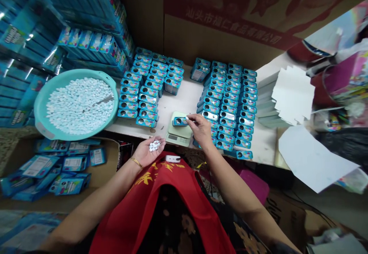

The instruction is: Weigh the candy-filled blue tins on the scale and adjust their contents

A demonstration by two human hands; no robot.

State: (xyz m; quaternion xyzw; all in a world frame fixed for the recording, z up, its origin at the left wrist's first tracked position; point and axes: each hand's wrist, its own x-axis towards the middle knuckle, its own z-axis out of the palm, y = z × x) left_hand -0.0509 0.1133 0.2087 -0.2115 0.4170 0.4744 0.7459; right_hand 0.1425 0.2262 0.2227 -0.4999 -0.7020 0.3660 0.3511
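Observation:
My left hand [143,152] is palm up and cupped, with a small heap of white candies [154,145] in it. Between the thumb and finger of my right hand [200,130] is a single white candy [187,118]. Those fingertips are at the right end of a small blue tin [179,121], which has a dark round opening. The tin rests on a pale green kitchen scale [181,132]; the reading on its display is too small to make out. Left of my left hand, a turquoise basin [113,110] holds many more white candies and a metal scoop [104,100].
Blue tins stand in rows on the white table [185,97], a left group [148,89] and a right group [227,108]. A large cardboard box [218,20] backs the table. Below left, an open carton [112,162] holds blue packs. White cards [296,93] are stacked at right.

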